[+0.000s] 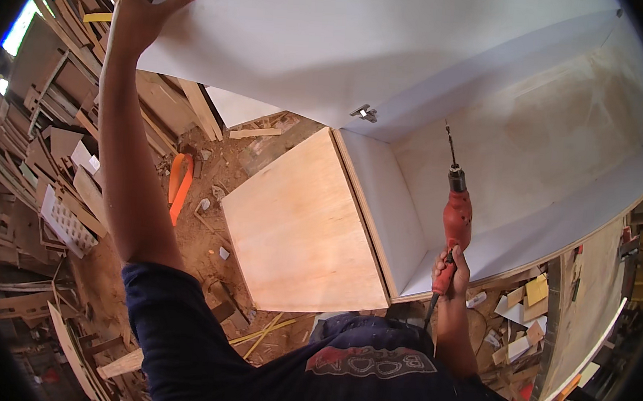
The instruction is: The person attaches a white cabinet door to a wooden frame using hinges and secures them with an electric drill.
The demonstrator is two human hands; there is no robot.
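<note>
My left hand point(150, 4) grips the far left edge of a white cabinet door point(272, 48), thumb lying on its face and the other fingers hidden behind the edge. A metal hinge point(365, 113) joins that door to a wooden cabinet point(404, 195) with a pale, white-lined inside. In front of the cabinet's open inside, my right hand point(452, 271) is wrapped round the handle of a red power drill point(457, 219). The thin drill bit point(449, 141) points away from me, near the hinge but apart from it. A dark cord point(430, 309) hangs from the drill's handle.
Bare plywood point(304, 233) forms the cabinet's left side. Stacked boards and offcuts point(64, 153) crowd the left. On the dusty floor lie an orange strip point(180, 189) and yellow strips point(263, 336). More scraps point(526, 319) and a long panel point(585, 323) are at the right.
</note>
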